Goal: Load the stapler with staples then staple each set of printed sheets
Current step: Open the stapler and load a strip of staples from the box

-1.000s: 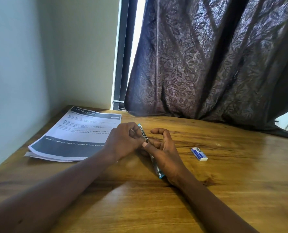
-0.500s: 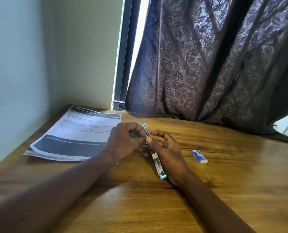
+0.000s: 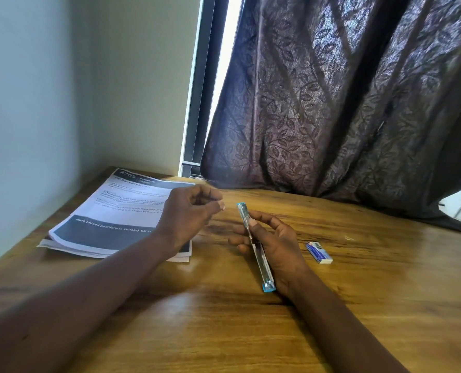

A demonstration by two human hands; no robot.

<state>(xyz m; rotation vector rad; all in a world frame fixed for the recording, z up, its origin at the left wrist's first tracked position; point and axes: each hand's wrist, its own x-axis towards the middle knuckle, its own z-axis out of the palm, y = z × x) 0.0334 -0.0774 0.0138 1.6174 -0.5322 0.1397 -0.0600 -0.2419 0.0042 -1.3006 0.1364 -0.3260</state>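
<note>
Wooden table (image 3: 385, 292); right hand (image 3: 280, 249) grips stapler (image 3: 254, 244), long axis pointing away; left hand (image 3: 189, 215) just left of it, fingers curled, contents unclear.

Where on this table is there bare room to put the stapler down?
Bare wood: the near table between the forearms, and the right side past the staple box. Crowded: the far left, under the printed sheets, and the middle, around the stapler in the right hand.
</note>
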